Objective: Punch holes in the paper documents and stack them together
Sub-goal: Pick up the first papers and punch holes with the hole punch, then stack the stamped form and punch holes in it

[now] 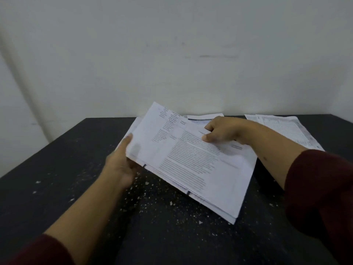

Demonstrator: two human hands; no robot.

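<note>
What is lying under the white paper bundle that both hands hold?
Under the white paper bundle shows the black speckled table and one printed sheet at its far edge. Anything directly beneath is covered.

A stack of papers [191, 161] sits tilted above the middle of the tabletop [57, 169]. Behind the stack lies another sheet [204, 118]. To the stack's right, near the tabletop's far edge, lies a second pile [286, 129].

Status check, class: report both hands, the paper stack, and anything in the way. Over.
Left hand grips held stack at its left edge; right hand pinches top sheet. Stack tilted above table. No punch visible.
</note>
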